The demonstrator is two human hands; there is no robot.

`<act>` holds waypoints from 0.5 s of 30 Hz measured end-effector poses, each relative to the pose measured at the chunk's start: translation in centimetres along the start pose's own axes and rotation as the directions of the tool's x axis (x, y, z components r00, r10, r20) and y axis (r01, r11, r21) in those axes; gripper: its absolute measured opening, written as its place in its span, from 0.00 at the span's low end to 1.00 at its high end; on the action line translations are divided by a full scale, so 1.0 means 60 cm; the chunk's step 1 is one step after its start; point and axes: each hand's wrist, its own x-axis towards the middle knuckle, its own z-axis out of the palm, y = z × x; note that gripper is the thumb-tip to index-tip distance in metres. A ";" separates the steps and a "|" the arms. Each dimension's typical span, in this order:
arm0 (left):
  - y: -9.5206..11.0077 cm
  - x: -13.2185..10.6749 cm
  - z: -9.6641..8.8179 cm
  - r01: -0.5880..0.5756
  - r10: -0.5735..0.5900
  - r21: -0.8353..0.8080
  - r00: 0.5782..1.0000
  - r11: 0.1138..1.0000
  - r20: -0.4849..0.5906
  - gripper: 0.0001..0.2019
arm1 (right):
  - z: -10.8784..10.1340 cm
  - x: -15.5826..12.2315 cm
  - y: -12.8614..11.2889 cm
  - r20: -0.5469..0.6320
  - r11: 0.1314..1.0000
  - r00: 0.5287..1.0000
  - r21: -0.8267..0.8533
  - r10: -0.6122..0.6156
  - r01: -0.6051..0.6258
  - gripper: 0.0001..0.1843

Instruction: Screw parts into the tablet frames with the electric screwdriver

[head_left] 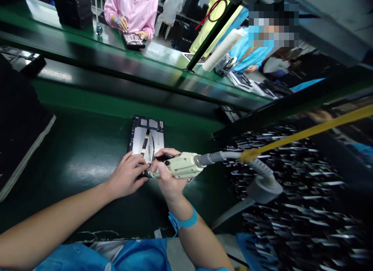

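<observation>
An opened tablet [136,139] lies on the green bench in front of me, with silvery inner plates and a dark strip showing. My left hand [125,176] is closed on its near left edge, fingers bent over the rim. In my right hand [170,187] is a pale electric screwdriver [188,165], held nearly level with its nose toward the tablet's near edge. The screwdriver's bit is hidden by my fingers, so I cannot tell whether it touches a screw. A blue band circles my right wrist.
A grey cable [223,156] runs right from the screwdriver, tied to a yellow strap [309,132]. Densely packed dark and shiny pieces [291,209] fill the right side. A black stack [20,119] stands at left. Across the bench, a person in pink [134,11] handles another device.
</observation>
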 end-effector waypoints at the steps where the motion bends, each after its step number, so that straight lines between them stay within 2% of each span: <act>1: 0.000 0.000 0.000 0.003 -0.003 -0.001 1.000 1.000 0.002 0.11 | 0.000 -0.001 0.001 0.002 1.000 1.000 -0.004 -0.003 0.003 0.13; 6: -0.001 0.001 0.001 0.005 -0.005 -0.010 1.000 1.000 0.010 0.12 | 0.001 -0.001 0.004 -0.008 0.999 1.000 -0.047 -0.005 0.005 0.12; 15: -0.002 -0.001 0.006 -0.003 0.003 0.004 1.000 1.000 -0.003 0.13 | 0.002 -0.004 0.004 0.047 0.999 0.999 -0.045 -0.007 0.009 0.10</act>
